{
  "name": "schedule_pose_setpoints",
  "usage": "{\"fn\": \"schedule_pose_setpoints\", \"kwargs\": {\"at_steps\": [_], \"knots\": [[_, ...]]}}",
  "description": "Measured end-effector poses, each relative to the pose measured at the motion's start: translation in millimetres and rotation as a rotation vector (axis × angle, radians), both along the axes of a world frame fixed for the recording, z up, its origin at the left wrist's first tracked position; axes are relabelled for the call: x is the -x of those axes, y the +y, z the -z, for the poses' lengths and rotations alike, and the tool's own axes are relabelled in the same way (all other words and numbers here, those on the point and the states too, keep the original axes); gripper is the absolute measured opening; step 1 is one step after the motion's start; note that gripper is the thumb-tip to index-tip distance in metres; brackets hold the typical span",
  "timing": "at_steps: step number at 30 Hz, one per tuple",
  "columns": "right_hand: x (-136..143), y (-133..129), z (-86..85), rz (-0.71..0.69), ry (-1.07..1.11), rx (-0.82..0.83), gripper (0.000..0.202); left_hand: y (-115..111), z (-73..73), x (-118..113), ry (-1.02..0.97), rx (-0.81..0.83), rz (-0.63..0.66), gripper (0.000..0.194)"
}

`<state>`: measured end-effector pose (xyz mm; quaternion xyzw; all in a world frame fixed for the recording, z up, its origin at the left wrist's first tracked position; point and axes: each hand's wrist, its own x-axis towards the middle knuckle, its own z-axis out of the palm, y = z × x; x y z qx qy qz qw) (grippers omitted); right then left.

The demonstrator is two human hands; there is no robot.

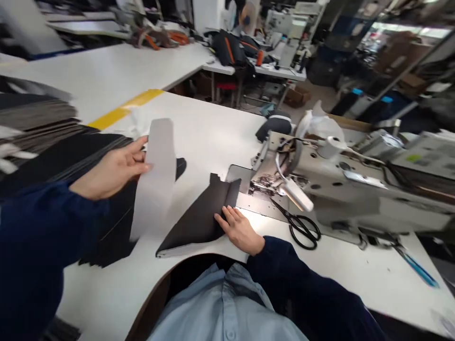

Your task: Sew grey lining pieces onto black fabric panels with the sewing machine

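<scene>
Between the thumb and fingers of my left hand (pixel 115 168) is the edge of a long pale grey fabric piece (pixel 156 175), held up off the table. My right hand (pixel 241 229) lies flat, fingers stretched, on a dark fabric panel (pixel 199 213) whose far end reaches the sewing machine's plate. The sewing machine (pixel 295 166) stands to the right, its small lamp lit over the needle area. Black-handled scissors (pixel 300 227) rest beside the plate, points toward the needle. A dark stack of cut fabric pieces (pixel 88 151) lies under and beyond my left arm.
Yellow tape (pixel 124 110) crosses the white table (pixel 213 123) at the left. Blue-handled snips (pixel 417 270) lie at the right edge. A thread cone (pixel 331 147) sits on the machine. Farther back are black and orange bags (pixel 229 47) on another table.
</scene>
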<state>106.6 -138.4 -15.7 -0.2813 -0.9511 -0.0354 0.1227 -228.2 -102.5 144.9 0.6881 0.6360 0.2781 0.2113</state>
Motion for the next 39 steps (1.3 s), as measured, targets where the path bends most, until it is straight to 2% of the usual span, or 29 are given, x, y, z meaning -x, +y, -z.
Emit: {"fn": "schedule_pose_setpoints", "kwargs": {"at_steps": [2, 4, 6, 9, 11, 13, 15, 18, 24, 33, 39], "knots": [[3, 2, -0.7, 0.023, -0.008, 0.008, 0.042, -4, 5.2, -54, -0.268, 0.189, 0.216, 0.08], [4, 1, -0.1, 0.047, -0.01, 0.02, 0.037, -7, 24.2, -102, -0.326, 0.325, 0.394, 0.085], [3, -3, 0.3, 0.067, -0.013, 0.029, 0.033, -5, 52.0, -137, -0.223, 0.402, 0.474, 0.085], [-2, -11, -0.6, 0.072, -0.018, 0.008, 0.028, 1, 89.3, -163, 0.138, 0.368, 0.496, 0.076], [-6, -16, -1.0, 0.062, -0.006, -0.016, 0.028, 5, 101.7, -171, 0.426, 0.268, 0.5, 0.059], [-9, -19, -0.4, 0.057, 0.02, -0.019, 0.03, 7, 104.6, -175, 0.631, 0.132, 0.499, 0.038], [-10, -21, 1.1, 0.065, 0.044, 0.002, 0.032, 11, 104.2, -178, 0.693, -0.022, 0.533, 0.028], [-9, -21, 2.0, 0.071, 0.044, 0.009, 0.033, 22, 108.2, -182, 0.616, -0.18, 0.636, 0.024], [-14, -24, -8.2, 0.026, -0.023, -0.076, 0.031, 36, 122.9, -185, 0.552, -0.159, 0.695, 0.041], [-22, -28, -13.9, -0.032, 0.026, 0.007, 0.025, 31, 123.8, -192, 0.589, -0.15, 0.755, 0.045], [-24, -27, -18.6, -0.031, 0.006, -0.024, 0.025, 34, 125.2, -196, 0.597, -0.152, 0.769, 0.045]]}}
